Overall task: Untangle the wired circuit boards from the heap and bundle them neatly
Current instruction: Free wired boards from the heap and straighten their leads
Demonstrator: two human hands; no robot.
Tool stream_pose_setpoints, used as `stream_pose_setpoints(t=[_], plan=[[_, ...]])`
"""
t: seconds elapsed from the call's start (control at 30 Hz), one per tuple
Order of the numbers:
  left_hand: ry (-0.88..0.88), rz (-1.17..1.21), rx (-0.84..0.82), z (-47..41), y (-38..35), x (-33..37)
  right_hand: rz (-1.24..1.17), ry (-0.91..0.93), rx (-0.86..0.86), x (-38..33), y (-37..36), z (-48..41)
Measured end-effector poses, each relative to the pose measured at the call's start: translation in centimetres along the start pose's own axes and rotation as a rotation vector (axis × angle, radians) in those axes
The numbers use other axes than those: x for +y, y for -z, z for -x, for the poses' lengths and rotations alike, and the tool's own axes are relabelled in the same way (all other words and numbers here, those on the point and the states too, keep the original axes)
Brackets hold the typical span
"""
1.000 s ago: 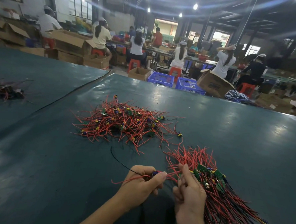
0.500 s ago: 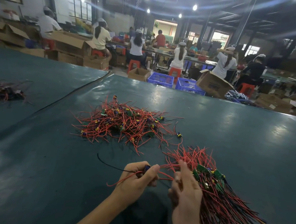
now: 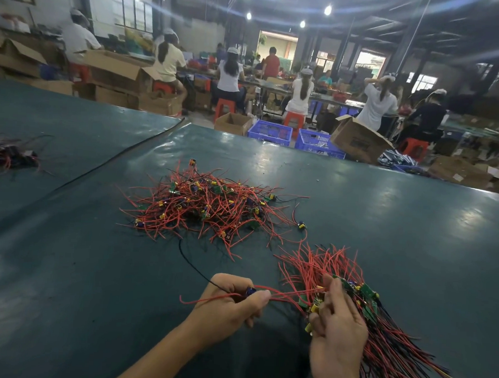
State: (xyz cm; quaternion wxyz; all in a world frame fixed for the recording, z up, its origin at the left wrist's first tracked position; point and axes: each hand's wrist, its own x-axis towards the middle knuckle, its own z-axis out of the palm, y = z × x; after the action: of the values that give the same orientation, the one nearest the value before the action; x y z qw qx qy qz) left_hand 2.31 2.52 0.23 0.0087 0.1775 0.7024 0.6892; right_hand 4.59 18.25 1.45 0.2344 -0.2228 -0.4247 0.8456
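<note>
Currently held board (image 3: 250, 291): being pinched between the thumb and fingers of the left hand (image 3: 230, 303), low over the near part of the desk (image 3: 385, 225), its small blue part showing above the thumb.
Its wires: red leads are running right toward the bundle (image 3: 390, 346), one loose red end is trailing left, and a thin black wire (image 3: 192, 265) is curving up-left toward the heap (image 3: 209, 207).
Left fingers: closing on the board in a pinch.
Bundle: sitting in the right hand (image 3: 336, 332), green boards gathering near the fingertips, red ends fanning upward, red and black leads sweeping down to the right.
Right fingers: wrapping round the bundle at the boards, the back of the hand facing the camera.
Heap: lying further out on the desk, apart from both hands, tangling red wires with small green, yellow and blue parts.
Far left: a smaller tangle (image 3: 7, 153) is lying well apart.
Beyond the desk: people (image 3: 229, 75) are sitting on red stools (image 3: 225, 105), with blue crates (image 3: 270, 132) and cardboard boxes (image 3: 358, 139) standing on the floor.
</note>
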Motion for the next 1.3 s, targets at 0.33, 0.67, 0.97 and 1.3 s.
stream_pose_setpoints(t=[0.33, 0.67, 0.97, 1.3], plan=[[0.046, 0.212, 0.064, -0.3, -0.1, 0.3, 0.218, 0.015, -0.314, 2.4, -1.0, 1.9], [-0.126, 0.003, -0.079, 0.2, -0.3, -0.8, 0.368, 0.193, -0.333, 2.9, -1.5, 2.7], [-0.04, 0.137, 0.019, 0.2, -0.6, -0.4, -0.182, 0.102, -0.146, -0.9, -0.7, 1.5], [0.168, 0.226, 0.258, -1.0, 1.0, -0.4, 0.271, 0.161, -0.268, -1.4, 1.6, -0.2]])
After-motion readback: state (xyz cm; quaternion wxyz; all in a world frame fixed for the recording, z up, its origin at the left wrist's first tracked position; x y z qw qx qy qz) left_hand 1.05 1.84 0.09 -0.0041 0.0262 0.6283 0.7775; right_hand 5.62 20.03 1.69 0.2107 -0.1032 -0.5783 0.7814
